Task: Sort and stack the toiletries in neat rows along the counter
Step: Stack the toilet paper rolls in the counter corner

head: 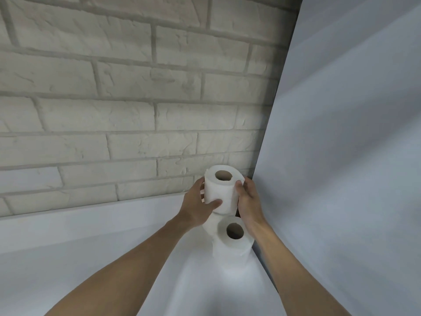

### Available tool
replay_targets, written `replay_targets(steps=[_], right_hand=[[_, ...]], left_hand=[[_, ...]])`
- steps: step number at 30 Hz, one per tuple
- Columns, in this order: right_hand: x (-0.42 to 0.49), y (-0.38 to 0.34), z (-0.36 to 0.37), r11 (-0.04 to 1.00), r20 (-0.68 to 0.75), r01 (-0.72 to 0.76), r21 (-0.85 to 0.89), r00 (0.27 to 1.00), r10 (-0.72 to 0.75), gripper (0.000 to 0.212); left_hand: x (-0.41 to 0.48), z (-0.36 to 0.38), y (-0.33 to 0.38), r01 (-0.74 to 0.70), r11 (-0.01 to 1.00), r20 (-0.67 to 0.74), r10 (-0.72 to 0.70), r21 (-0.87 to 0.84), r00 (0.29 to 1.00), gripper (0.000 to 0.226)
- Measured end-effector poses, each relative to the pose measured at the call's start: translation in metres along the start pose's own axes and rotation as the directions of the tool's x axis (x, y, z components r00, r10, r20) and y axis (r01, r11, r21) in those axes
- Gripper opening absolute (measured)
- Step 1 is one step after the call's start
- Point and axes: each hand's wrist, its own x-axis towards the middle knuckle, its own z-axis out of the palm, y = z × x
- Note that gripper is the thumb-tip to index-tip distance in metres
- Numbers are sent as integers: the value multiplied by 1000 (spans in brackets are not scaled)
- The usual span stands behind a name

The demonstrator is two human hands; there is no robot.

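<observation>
A white toilet paper roll (pixel 222 190) stands upright in the far right corner of the white counter (pixel 102 242), on top of another roll whose side (pixel 210 224) just shows below it. My left hand (pixel 197 207) grips its left side, thumb across the front. My right hand (pixel 247 202) grips its right side. Nearer to me, a second upright toilet paper roll (pixel 232 242) stands on the counter against the right wall, touching the stack.
A pale brick wall (pixel 127 99) runs along the back of the counter. A smooth white wall (pixel 341 156) closes the right side, so the rolls sit in the corner. Bare counter stretches to the left.
</observation>
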Motion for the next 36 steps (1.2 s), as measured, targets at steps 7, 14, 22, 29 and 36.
replay_targets(steps=[7,14,22,29,36], right_hand=[[10,9,-2,998,-4,7,-60,1000,-7,27],[12,14,-2,995,-14,-17,-94,1000,15,28],[14,22,0,989,-21,-69,-130,998,67,43],[14,24,-2,976,12,-113,-184,993,117,58],[12,21,-6,969,9,-136,-207,990,141,54]], left_hand=[[6,7,-16,7,999,-26,-6,39,1000,80],[8,11,-24,18,999,-29,-16,49,999,79],[6,16,-34,58,997,38,-60,51,997,82],[3,23,-36,79,995,72,-82,53,994,76],[0,16,-37,138,989,119,-143,56,982,74]])
